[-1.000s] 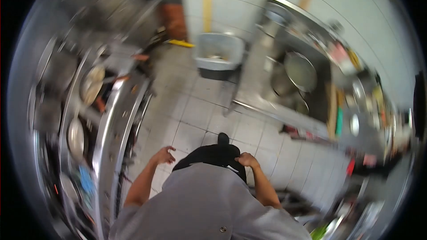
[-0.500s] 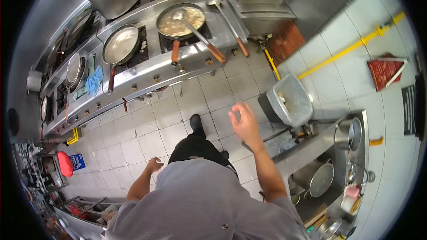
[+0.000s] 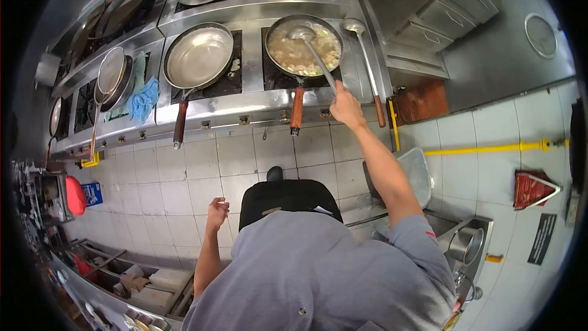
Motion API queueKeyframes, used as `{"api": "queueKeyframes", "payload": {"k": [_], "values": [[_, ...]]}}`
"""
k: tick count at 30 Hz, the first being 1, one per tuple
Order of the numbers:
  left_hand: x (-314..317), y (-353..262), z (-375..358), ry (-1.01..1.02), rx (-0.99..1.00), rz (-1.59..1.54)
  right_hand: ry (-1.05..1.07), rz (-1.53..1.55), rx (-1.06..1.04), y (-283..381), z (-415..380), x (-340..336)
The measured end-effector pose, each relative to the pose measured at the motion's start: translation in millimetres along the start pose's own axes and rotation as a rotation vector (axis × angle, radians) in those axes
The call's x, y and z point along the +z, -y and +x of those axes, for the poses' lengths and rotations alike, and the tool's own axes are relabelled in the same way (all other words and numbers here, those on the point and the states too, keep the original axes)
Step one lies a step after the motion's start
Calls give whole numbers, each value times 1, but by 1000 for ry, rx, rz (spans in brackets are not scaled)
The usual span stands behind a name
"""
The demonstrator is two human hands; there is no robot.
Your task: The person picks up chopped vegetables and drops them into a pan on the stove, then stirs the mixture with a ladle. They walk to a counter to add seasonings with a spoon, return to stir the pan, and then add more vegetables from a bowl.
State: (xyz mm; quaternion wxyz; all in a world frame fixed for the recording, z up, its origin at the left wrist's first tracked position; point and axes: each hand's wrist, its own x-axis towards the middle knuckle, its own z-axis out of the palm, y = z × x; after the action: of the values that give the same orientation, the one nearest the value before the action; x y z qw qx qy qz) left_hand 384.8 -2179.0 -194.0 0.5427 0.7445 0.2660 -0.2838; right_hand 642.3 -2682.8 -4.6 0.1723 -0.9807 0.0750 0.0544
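Observation:
My right hand (image 3: pixel 346 108) is stretched out to the stove and grips the handle end of a steel ladle (image 3: pixel 313 49). The ladle's bowl rests in a wok (image 3: pixel 304 46) full of pale, soupy food. That wok has an orange-brown handle pointing toward me. My left hand (image 3: pixel 217 211) hangs loosely by my hip over the tiled floor, fingers curled, holding nothing. An empty steel wok (image 3: pixel 199 56) with a brown handle sits on the burner to the left.
A second ladle (image 3: pixel 366 61) lies on the stove's right edge. A blue cloth (image 3: pixel 144 100) and more pans sit further left. A grey bin (image 3: pixel 416 175) stands behind my right arm, with a steel counter and pots (image 3: pixel 465 245) at lower right. Shelving is at lower left.
I have turned to face the stove. My right hand went from mid-air to the ladle handle and closed on it. My left hand stayed low by my side.

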Motion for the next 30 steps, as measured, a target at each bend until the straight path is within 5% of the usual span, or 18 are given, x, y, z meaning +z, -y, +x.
{"api": "queueKeyframes", "payload": {"k": [7, 13, 18, 22, 30], "values": [[1, 59, -8, -209, -273, -89, 553, 1283, 391, 1, 3, -13], [43, 86, -16, -188, -425, -170, 875, 1893, 471, -20, 0, -27], [106, 44, 50, -231, -308, -325, 942, 1951, 462, -34, -11, -46], [159, -48, 122, -163, -225, -366, 902, 1837, 443, -43, -22, -55], [240, -183, 212, 36, -175, -903, 542, 1226, 453, -34, -46, -83]]}}
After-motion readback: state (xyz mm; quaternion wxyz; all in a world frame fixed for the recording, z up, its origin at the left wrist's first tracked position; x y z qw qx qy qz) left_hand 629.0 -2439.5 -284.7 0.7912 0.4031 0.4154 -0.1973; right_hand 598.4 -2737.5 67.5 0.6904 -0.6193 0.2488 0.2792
